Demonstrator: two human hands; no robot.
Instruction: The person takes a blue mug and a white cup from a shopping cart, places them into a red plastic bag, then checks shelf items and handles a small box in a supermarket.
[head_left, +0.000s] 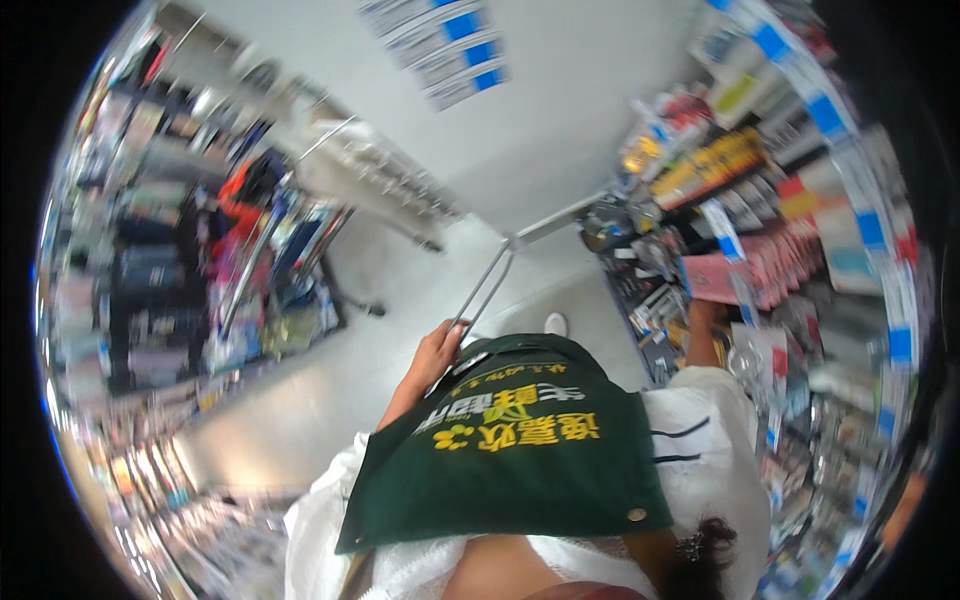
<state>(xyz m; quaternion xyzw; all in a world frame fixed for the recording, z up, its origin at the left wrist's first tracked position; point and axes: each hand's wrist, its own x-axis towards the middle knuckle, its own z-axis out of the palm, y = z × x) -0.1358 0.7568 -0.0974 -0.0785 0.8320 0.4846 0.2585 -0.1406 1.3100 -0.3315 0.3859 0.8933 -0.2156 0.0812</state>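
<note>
My left hand (441, 345) is closed around the near end of a thin metal rod (484, 289), which looks like a long wire hook and reaches away over the floor. On the right, my right arm stretches to the shelf, and my right hand (703, 311) is at the underside of a row of pink packages (757, 274). Its fingers are mostly hidden by the packages, so a grip on them does not show. A dark green apron (517, 442) with printing covers my front, over white sleeves.
Shelves of packaged goods (712, 169) with blue-and-white price tags (870, 229) line the right. To the left stand a rack with metal bars (255, 262) and a row of hooks (397, 180). Grey floor (277, 420) and a white shoe (556, 324) show below.
</note>
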